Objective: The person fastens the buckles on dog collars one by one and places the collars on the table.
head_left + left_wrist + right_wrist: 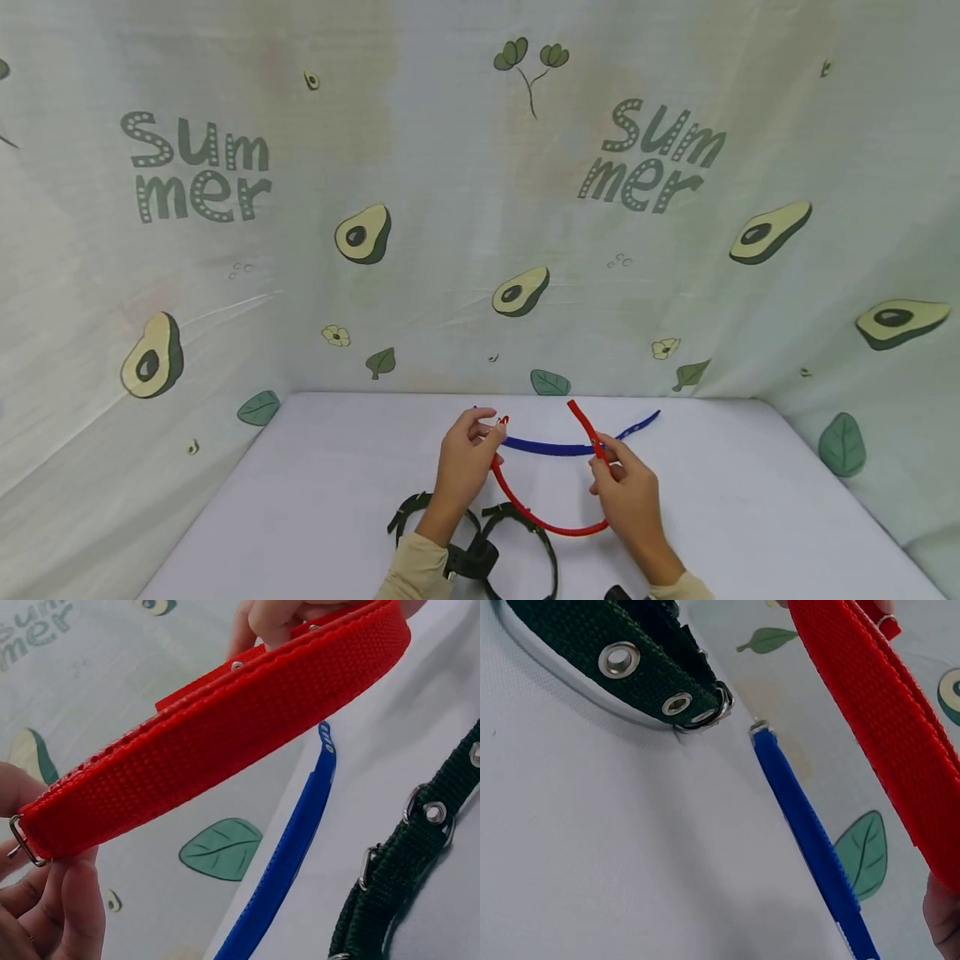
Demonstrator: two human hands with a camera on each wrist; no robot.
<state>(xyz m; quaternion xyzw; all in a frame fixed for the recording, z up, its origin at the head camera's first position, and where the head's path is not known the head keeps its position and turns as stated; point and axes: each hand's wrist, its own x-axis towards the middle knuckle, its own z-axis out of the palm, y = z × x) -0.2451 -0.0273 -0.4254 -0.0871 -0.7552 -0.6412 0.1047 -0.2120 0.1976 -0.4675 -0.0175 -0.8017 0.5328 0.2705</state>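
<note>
A red woven collar strap (540,517) hangs in a U between both hands above the white table. My left hand (467,460) pinches its buckle end (26,841), where a small metal ring shows. My right hand (628,492) grips the strap near its free end (581,419), which has eyelet holes (237,666). The red strap (889,727) fills the right wrist view's upper right. A blue strap (577,446) lies flat on the table just beyond the hands, also seen as blue strap (289,859) and blue strap (810,832).
Dark green collars with metal eyelets (480,542) lie on the table near my forearms, also seen as green collar (397,877) and green collar (622,656). An avocado-print cloth backdrop (480,208) walls in the table (300,500) on three sides.
</note>
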